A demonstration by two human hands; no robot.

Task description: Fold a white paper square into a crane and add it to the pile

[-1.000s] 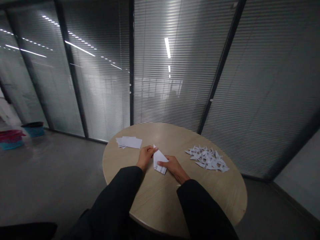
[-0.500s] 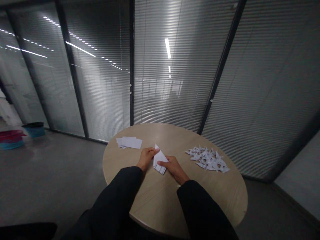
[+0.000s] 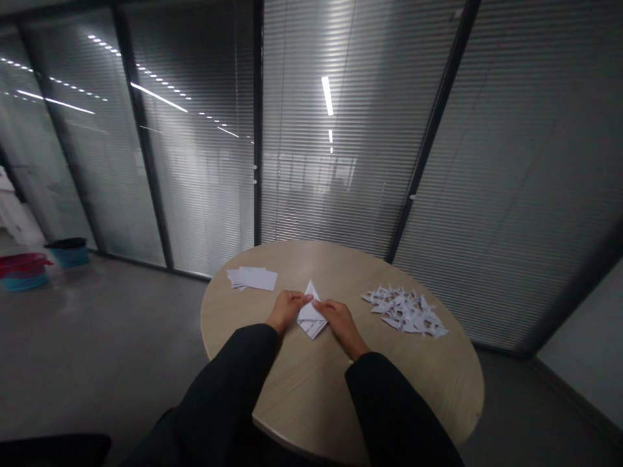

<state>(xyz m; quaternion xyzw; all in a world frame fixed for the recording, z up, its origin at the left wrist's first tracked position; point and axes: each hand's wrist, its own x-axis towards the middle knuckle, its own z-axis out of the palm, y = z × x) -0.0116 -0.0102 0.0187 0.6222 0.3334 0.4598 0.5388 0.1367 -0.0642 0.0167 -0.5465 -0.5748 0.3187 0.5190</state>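
A white sheet of paper (image 3: 311,314), folded to a kite shape with its point away from me, lies on the round wooden table (image 3: 311,402). My left hand (image 3: 286,310) pinches its left edge with thumb and forefinger. My right hand (image 3: 341,321) rests on its right side, fingers pressed down on the fold. Both forearms are in black sleeves.
A small stack of flat white sheets (image 3: 253,277) lies at the table's far left. A heap of several folded paper pieces (image 3: 405,311) lies at the right. Glass partitions with blinds (image 3: 341,130) stand behind the table. Coloured basins (image 3: 24,271) sit on the floor at far left.
The paper has turned from a tilted triangle to a more symmetrical kite shape. My right hand has moved up onto its right side; my left hand stays at the left edge.
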